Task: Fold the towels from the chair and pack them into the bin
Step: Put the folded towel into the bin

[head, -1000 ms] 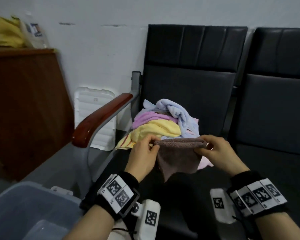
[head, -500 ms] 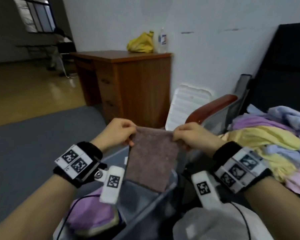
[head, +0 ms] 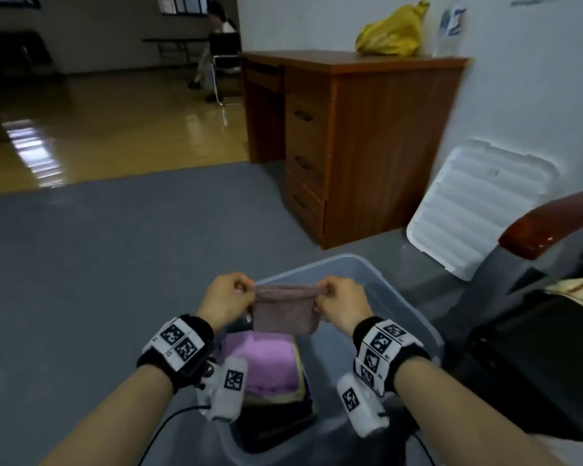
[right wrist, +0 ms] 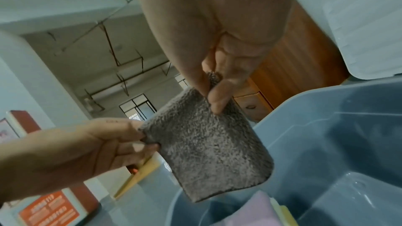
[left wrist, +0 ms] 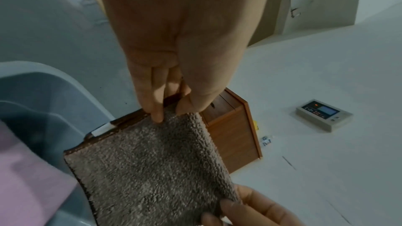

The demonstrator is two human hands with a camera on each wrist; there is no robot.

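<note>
Bin (head: pixel 414 307): fills the lower centre of the head view, where a second ago the chair seat did; folded pink towel (head: pixel 261 361) tops the stack inside.
Brown towel (head: pixel 283 311): folded small, carried from the chair, now hanging above the stack.
Left hand (head: pixel 228 302): pinches its upper left corner.
Right hand (head: pixel 342 306): pinches the upper right corner.
Meaning: only lowering and release appear left.

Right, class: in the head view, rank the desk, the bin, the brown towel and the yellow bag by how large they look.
1. Desk
2. Bin, a close second; it sits much nearer the camera and the arms hide part of it, so this order is unsure
3. Brown towel and yellow bag look alike, with the bag far off; unranked
</note>
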